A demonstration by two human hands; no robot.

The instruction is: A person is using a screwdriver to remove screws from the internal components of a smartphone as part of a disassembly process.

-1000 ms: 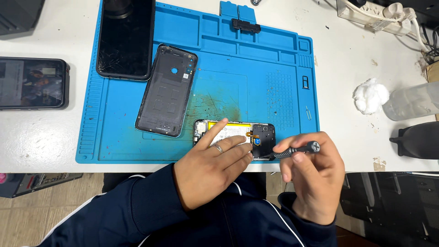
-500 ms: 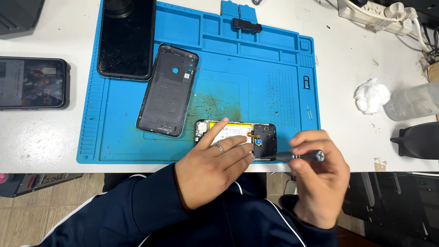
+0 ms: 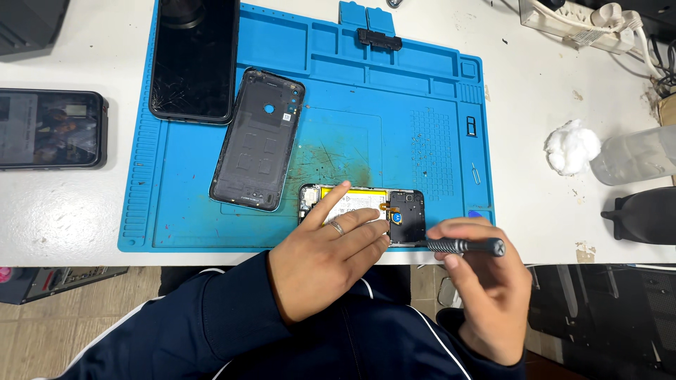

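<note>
An opened phone (image 3: 401, 211) with a yellow-edged battery lies at the near edge of the blue repair mat (image 3: 183, 211). My left hand (image 3: 327, 253), a ring on one finger, rests flat on the phone and pins it down. My right hand (image 3: 486, 288) holds a dark screwdriver (image 3: 465, 245) almost level, its tip at the phone's right end. The phone's removed dark back cover (image 3: 258, 138) lies inside-up just left of the mat's middle. A phone with a cracked black screen (image 3: 193, 56) sits at the mat's far left corner.
Another phone with a lit screen (image 3: 49, 128) lies on the white table at the left. A wad of cotton (image 3: 569, 146), a clear bottle (image 3: 634, 156) and a black object (image 3: 644, 214) are at the right. A power strip (image 3: 584, 21) sits at the far right.
My right hand has shifted slightly and turned the screwdriver at the phone's right end. My left hand has stayed pressed on the phone.
</note>
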